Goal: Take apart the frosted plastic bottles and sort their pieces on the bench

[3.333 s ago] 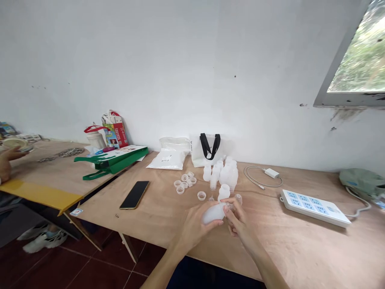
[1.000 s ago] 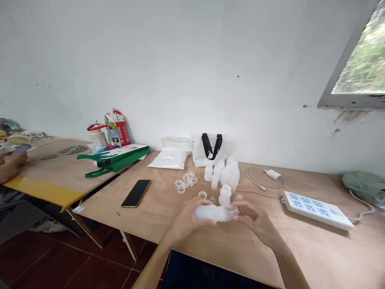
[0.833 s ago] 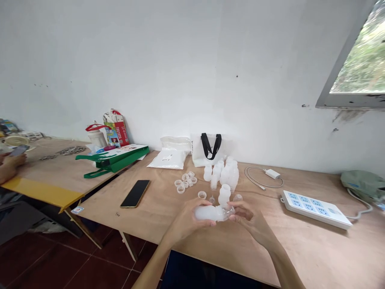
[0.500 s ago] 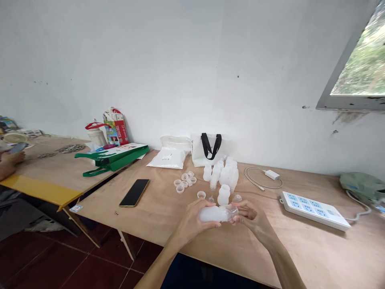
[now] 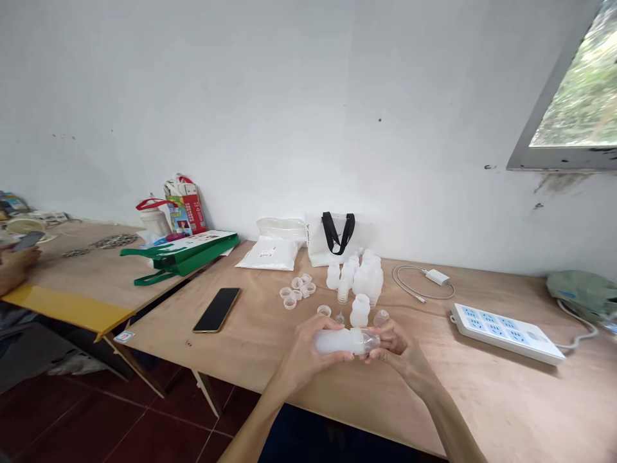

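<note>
My left hand (image 5: 308, 352) wraps the body of a frosted white plastic bottle (image 5: 337, 341), which lies level in front of me. At its neck sits a clear plastic piece (image 5: 367, 341), gripped by the fingers of my right hand (image 5: 398, 346). Just beyond my hands stands another frosted bottle (image 5: 359, 311) beside a clear dome-shaped piece (image 5: 380, 317). Farther back are several upright frosted bottles (image 5: 362, 280) and several loose plastic rings (image 5: 295, 293). A single ring (image 5: 324, 310) lies nearest my left hand.
A black phone (image 5: 216, 310) lies on the plywood table (image 5: 482, 399) left of my hands. To the right are a white power strip (image 5: 506, 333) and a charger cable (image 5: 424, 280). Bags stand along the wall. A co-worker's hand (image 5: 19, 263) holds a phone at far left.
Over the earlier frames the bottle has swung from a slant to level, and my right hand has moved onto its clear neck piece. The co-worker's hand now holds a phone.
</note>
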### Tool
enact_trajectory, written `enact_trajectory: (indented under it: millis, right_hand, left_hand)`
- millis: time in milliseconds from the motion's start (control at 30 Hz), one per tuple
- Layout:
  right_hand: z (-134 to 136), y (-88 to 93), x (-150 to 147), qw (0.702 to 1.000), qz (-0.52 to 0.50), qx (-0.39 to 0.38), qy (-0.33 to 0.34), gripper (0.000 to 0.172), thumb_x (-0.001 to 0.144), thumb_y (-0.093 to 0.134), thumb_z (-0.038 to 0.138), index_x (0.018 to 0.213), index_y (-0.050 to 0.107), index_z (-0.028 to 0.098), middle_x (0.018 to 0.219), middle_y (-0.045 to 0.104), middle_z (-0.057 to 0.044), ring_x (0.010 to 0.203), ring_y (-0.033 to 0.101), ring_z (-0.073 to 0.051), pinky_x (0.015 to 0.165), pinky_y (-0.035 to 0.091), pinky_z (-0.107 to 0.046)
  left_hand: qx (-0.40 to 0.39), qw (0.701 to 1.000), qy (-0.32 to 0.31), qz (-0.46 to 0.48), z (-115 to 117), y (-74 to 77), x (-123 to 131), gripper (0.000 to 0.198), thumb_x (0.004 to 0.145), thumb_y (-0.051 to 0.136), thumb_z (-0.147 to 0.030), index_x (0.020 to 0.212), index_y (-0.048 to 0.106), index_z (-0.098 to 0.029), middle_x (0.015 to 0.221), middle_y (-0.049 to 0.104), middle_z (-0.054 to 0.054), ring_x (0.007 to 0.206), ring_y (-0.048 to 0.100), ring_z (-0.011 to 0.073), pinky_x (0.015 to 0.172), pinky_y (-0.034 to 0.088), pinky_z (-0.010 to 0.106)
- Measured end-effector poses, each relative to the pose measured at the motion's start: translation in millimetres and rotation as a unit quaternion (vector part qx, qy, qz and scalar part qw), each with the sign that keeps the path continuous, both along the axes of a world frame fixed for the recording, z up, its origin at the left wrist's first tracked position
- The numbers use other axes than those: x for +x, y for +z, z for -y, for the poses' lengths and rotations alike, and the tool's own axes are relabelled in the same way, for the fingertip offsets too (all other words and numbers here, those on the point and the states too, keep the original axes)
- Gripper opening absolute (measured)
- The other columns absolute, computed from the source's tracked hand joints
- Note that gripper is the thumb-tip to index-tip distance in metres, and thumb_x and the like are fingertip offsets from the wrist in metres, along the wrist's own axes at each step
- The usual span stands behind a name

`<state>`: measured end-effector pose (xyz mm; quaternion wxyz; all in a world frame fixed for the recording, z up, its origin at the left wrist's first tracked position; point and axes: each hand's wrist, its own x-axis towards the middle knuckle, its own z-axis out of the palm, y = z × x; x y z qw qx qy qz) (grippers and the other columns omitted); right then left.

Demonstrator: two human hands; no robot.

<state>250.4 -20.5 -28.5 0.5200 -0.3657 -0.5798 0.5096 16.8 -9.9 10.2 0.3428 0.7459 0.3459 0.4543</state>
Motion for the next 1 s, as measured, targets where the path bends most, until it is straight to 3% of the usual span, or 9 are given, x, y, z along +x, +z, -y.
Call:
enact_trajectory:
  millis: [167, 267, 400, 500, 567, 667, 733, 800, 1000]
  right_hand:
    - [9, 15.2, 6, 1.0, -0.006, 0.009, 0.016, 0.034, 0.079, 0.079, 0.046, 0.098, 0.06, 0.025, 0.11, 0.075, -0.009, 0.076, 0.074, -0.023, 0.076, 0.061, -0.042]
    - [14, 20.1, 3, 0.999, -0.007, 0.031, 0.005, 0.039, 0.08, 0.078, 0.046, 0.107, 0.061, 0.026, 0.116, 0.072, -0.009, 0.088, 0.073, -0.024, 0.078, 0.06, -0.039]
    - [19, 19.6, -10, 0.999, 0.02, 0.04, 0.006, 0.053, 0.075, 0.08, 0.051, 0.117, 0.059, 0.027, 0.121, 0.069, -0.01, 0.089, 0.07, -0.023, 0.069, 0.06, -0.034]
    - [17, 21.4, -7, 0.997, 0.062, 0.019, -0.03, 0.063, 0.077, 0.077, 0.053, 0.128, 0.053, 0.026, 0.117, 0.069, -0.01, 0.085, 0.069, -0.022, 0.065, 0.059, -0.034]
    - [12, 23.8, 9, 0.989, 0.119, 0.012, -0.088, 0.064, 0.078, 0.075, 0.054, 0.13, 0.052, 0.024, 0.115, 0.07, -0.01, 0.096, 0.068, -0.025, 0.076, 0.058, -0.037]
    - [2, 23.2, 52, 0.941, 0.246, -0.006, -0.232, 0.056, 0.079, 0.067, 0.063, 0.117, 0.059, 0.022, 0.102, 0.072, -0.009, 0.09, 0.069, -0.027, 0.076, 0.054, -0.039]
    - [-5, 17.5, 84, 0.874, 0.349, -0.034, -0.336, 0.064, 0.076, 0.062, 0.069, 0.12, 0.058, 0.023, 0.087, 0.072, -0.006, 0.078, 0.068, -0.028, 0.07, 0.051, -0.04]
    - [-10, 7.8, 112, 0.812, 0.439, -0.085, -0.376, 0.067, 0.075, 0.056, 0.074, 0.119, 0.058, 0.023, 0.076, 0.069, -0.005, 0.071, 0.066, -0.03, 0.065, 0.048, -0.041]
    - [-18, -23.1, 150, 0.787, 0.456, -0.111, -0.4, 0.072, 0.078, 0.049, 0.075, 0.13, 0.049, 0.024, 0.101, 0.072, -0.013, 0.088, 0.068, -0.035, 0.072, 0.048, -0.043]
  left_hand:
    - [-0.002, 1.0, 0.006, 0.023, 7, 4.5, 7, 0.04, 0.07, 0.086, -0.043, 0.097, 0.069, -0.02, 0.101, 0.071, 0.005, 0.095, 0.065, 0.0248, 0.084, 0.048, 0.034]
    - [-0.046, 0.998, -0.003, 0.035, 13, 1.1, 18, 0.044, 0.073, 0.083, -0.047, 0.104, 0.066, -0.02, 0.105, 0.069, 0.006, 0.097, 0.064, 0.025, 0.084, 0.048, 0.034]
    - [-0.129, 0.987, -0.085, 0.042, 19, -7.4, 29, 0.057, 0.086, 0.067, -0.057, 0.128, 0.051, -0.022, 0.124, 0.061, 0.009, 0.11, 0.059, 0.026, 0.089, 0.048, 0.035]
    - [-0.162, 0.976, -0.138, -0.043, 16, -14.9, 26, 0.05, 0.098, 0.047, -0.056, 0.138, 0.043, -0.026, 0.134, 0.055, 0.008, 0.121, 0.054, 0.024, 0.102, 0.043, 0.038]
    - [-0.143, 0.973, -0.129, -0.129, 11, -22.5, 21, 0.047, 0.098, 0.049, -0.055, 0.135, 0.047, -0.027, 0.135, 0.054, 0.007, 0.127, 0.049, 0.0243, 0.109, 0.039, 0.04]
    - [-0.076, 0.958, -0.114, -0.252, 0, -38.7, 14, 0.045, 0.092, 0.061, -0.051, 0.129, 0.056, -0.026, 0.138, 0.053, 0.007, 0.132, 0.045, 0.0276, 0.112, 0.036, 0.043]
    - [-0.024, 0.948, -0.11, -0.298, -6, -49.9, 12, 0.045, 0.092, 0.062, -0.048, 0.131, 0.057, -0.026, 0.146, 0.048, 0.007, 0.138, 0.04, 0.0287, 0.115, 0.032, 0.045]
    - [0.019, 0.943, -0.101, -0.316, -11, -58.4, 12, 0.047, 0.094, 0.059, -0.049, 0.136, 0.054, -0.028, 0.151, 0.045, 0.006, 0.141, 0.037, 0.0282, 0.118, 0.029, 0.045]
    - [0.068, 0.942, -0.084, -0.318, -16, -64.0, 15, 0.042, 0.098, 0.053, -0.05, 0.135, 0.055, -0.031, 0.148, 0.049, 0.002, 0.139, 0.041, 0.0238, 0.121, 0.026, 0.043]
